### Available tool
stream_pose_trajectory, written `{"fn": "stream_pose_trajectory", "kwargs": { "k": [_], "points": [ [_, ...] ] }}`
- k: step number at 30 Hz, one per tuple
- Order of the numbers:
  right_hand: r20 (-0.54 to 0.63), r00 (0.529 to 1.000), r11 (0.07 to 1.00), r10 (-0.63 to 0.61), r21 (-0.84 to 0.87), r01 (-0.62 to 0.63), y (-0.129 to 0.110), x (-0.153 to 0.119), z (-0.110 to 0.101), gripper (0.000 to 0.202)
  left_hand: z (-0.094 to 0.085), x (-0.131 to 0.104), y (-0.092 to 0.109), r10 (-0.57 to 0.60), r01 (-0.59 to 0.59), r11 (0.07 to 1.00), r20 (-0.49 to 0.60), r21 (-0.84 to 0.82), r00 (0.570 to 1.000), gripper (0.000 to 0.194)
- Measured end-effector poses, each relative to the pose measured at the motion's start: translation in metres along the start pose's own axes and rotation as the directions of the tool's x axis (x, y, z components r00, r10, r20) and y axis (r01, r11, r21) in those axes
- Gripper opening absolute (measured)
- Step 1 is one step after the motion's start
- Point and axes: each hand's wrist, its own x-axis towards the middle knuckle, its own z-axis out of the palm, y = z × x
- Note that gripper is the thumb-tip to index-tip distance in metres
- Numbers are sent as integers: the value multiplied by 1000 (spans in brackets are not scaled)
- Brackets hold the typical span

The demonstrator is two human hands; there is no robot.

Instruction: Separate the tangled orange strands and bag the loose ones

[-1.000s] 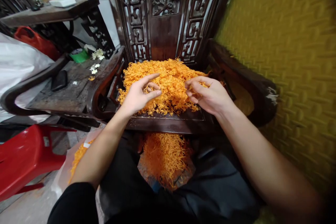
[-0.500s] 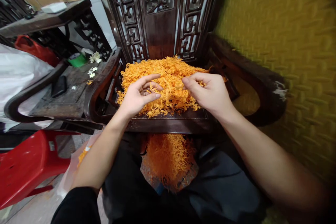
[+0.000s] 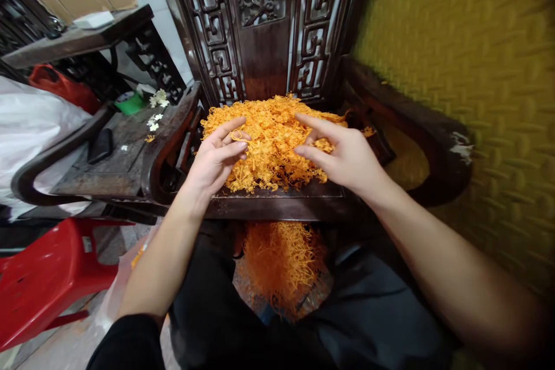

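Note:
A heap of orange, stringy pieces (image 3: 273,139) covers the seat of a dark carved wooden chair (image 3: 277,208). Over the heap's left side, my left hand (image 3: 217,159) holds a thin orange strand (image 3: 239,136) between thumb and fingers. Above its right side my right hand (image 3: 342,150) has thumb and index finger spread, with nothing visible between them. More orange strands (image 3: 281,263) lie in a bundle below the seat edge, between my legs.
The chair's curved right arm (image 3: 429,127) stands beside a yellow textured surface (image 3: 489,87). At left are a second wooden seat (image 3: 108,176) with a green tape roll (image 3: 129,103), a dark phone-like object (image 3: 100,145) and white flowers (image 3: 159,98), plus a red plastic stool (image 3: 56,277).
My left hand has drawn back slightly left and its thumb has closed toward the fingers. My right hand has opened from a pinch, index finger now extended.

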Motion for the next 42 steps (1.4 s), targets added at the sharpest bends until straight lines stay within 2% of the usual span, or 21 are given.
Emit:
{"fn": "stream_pose_trajectory", "kwargs": {
  "k": [2,4,6,8,10,13,15,17,20,23,25,26,27,28,30,31,33,35,37,39,42],
  "points": [
    [43,991,978,-128,-161,134,3,4,6,53,0,0,-1,-38,38,999,-13,1,999,46],
    [81,976,945,-201,-247,215,4,8,11,31,0,-1,-1,-68,68,998,-21,7,997,46],
    [57,972,936,-228,-264,235,4,11,15,21,1,-1,0,-72,73,997,-23,13,997,47],
    [-10,983,964,-183,-196,178,1,11,18,21,4,-2,-1,-52,52,998,-8,23,999,55],
    [-25,999,999,-49,-22,48,-3,9,20,24,6,-3,-4,-13,11,999,30,50,999,73],
    [120,984,953,133,258,-161,-11,4,25,30,10,-5,-14,36,-51,985,95,163,995,97],
    [202,968,913,147,349,-211,-13,1,29,33,12,-6,-22,60,-90,958,116,273,991,102],
    [209,969,902,129,382,-203,-13,-3,35,35,14,-5,-27,106,-145,919,124,366,987,101],
    [94,990,931,104,341,-130,-13,-7,41,34,15,-2,-28,218,-253,828,129,501,967,91],
    [-205,978,952,38,304,26,-20,-4,36,28,9,5,-25,277,-255,728,68,637,959,82],
    [-500,866,907,18,373,197,-25,2,25,26,0,9,-23,236,-153,728,-35,668,971,82],
    [-589,807,874,46,414,253,-27,6,19,26,-4,9,-22,206,-101,745,-84,660,975,83],
    [-610,787,851,91,458,257,-28,8,15,27,-7,9,-21,174,-62,771,-115,633,978,83],
    [-561,815,843,143,501,198,-27,9,12,29,-9,8,-20,137,-39,807,-124,589,983,83],
    [-315,919,855,239,517,-46,-23,7,12,30,-8,4,-17,50,-9,894,-81,448,995,76],
    [-193,944,863,267,483,-145,-20,5,15,27,-5,1,-15,-3,18,933,-41,359,999,71],
    [-44,967,894,252,393,-215,-16,-1,23,10,1,-5,-10,-106,95,977,46,192,993,60],
    [10,987,948,160,278,-157,-17,-5,31,22,5,-10,-6,-157,149,986,109,78,982,52],
    [37,999,991,23,130,-28,-22,-7,37,31,9,-12,-3,-173,173,985,142,11,975,50],
    [45,992,993,-117,-2,118,-26,-9,40,32,12,-13,-2,-183,185,983,134,-6,974,49],
    [57,962,959,-267,-78,271,-29,-10,46,34,16,-14,-4,-205,205,979,89,4,975,42]
  ]
}}
